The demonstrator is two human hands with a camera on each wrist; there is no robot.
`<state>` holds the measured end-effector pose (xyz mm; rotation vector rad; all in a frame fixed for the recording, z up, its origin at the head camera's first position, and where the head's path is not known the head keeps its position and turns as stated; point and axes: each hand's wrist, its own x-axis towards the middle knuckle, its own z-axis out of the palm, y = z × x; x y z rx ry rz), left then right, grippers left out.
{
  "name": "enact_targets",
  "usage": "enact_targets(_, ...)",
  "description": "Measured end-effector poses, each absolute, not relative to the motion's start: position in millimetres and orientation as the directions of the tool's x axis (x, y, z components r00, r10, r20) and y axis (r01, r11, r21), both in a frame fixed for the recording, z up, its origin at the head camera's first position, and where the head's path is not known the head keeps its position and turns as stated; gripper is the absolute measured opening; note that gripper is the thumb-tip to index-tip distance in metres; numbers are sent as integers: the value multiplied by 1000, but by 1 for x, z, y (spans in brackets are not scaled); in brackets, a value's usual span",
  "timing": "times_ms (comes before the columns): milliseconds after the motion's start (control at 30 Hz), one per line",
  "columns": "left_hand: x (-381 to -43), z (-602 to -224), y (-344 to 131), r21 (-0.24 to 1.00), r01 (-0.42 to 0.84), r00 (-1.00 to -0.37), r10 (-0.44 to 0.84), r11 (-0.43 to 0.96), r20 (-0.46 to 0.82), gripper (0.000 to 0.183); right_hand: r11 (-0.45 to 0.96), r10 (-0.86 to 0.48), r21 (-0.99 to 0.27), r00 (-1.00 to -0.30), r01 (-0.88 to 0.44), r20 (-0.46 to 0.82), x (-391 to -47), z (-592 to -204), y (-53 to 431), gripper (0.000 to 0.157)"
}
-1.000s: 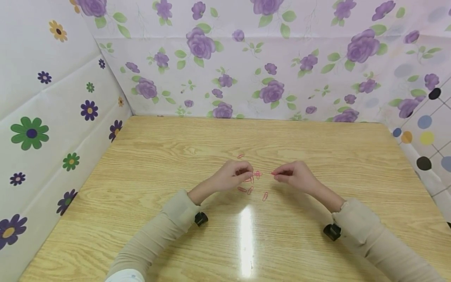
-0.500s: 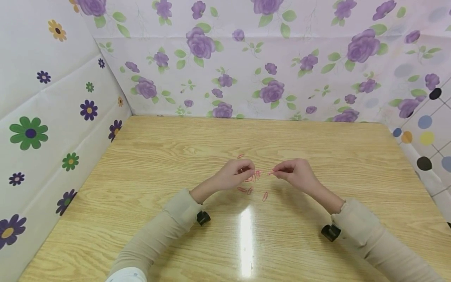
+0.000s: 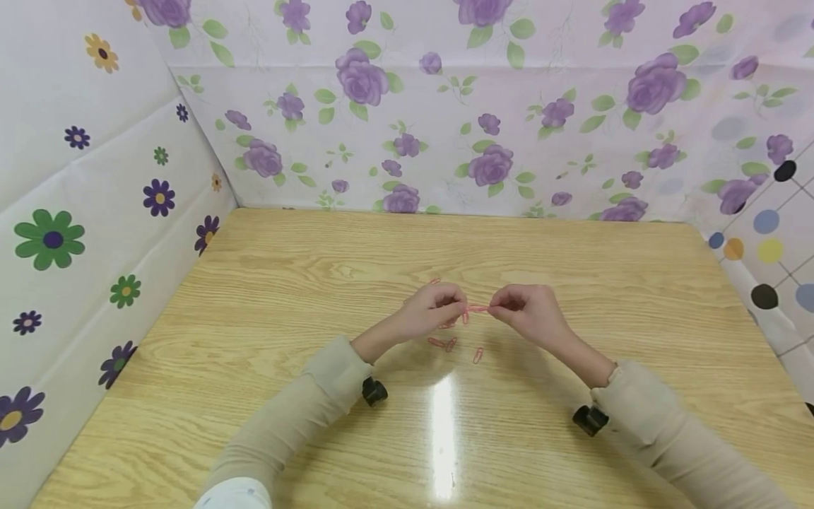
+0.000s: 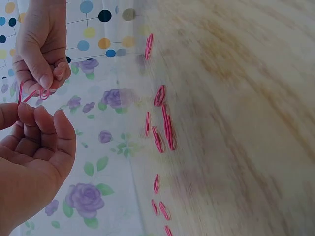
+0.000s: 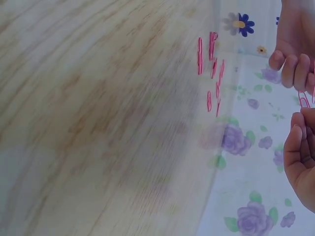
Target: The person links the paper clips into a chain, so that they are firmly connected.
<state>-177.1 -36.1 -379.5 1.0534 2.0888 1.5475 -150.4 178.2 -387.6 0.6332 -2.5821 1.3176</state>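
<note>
In the head view my left hand (image 3: 434,311) and right hand (image 3: 533,312) face each other above the table, fingertips a short gap apart. Each pinches a pink paper clip between thumb and fingers. The held paper clips (image 3: 478,308) overlap end to end in the gap. In the left wrist view a looped paper clip (image 4: 44,94) hangs at the right hand's fingertips, just above the left fingertips. From the right wrist, part of one pink clip (image 5: 303,100) shows between the hands. I cannot tell whether the clips are linked. Fingers hide parts of both.
Several loose pink paper clips lie on the wooden table (image 3: 318,283) under and around the hands, one paper clip (image 3: 478,355) nearest the front. Flowered cloth (image 3: 362,141) covers the back wall, with more patterned sheets at both sides. A light streak reflects off the tabletop.
My hands have come closer together; the left moved slightly right and up. The gap between the held paper clips has closed, and they now overlap.
</note>
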Motion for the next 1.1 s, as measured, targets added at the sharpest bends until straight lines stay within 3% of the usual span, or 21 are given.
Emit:
enact_targets(233,-176,-383,-34,963,253,-696,709,92,115,18,502,-297,-712,-871,-491,391,-149,-387,173,9)
enact_targets(800,-170,-375,-41,962,245,-729,677,116,104,18,474,-299,-701,-846,-534,442,-147,-386,176,10)
enact_targets(1100,-176,-391,-44,971,206,-743,666,121,74,16,474,-290,-709,-853,-521,433,-148,-385,179,11)
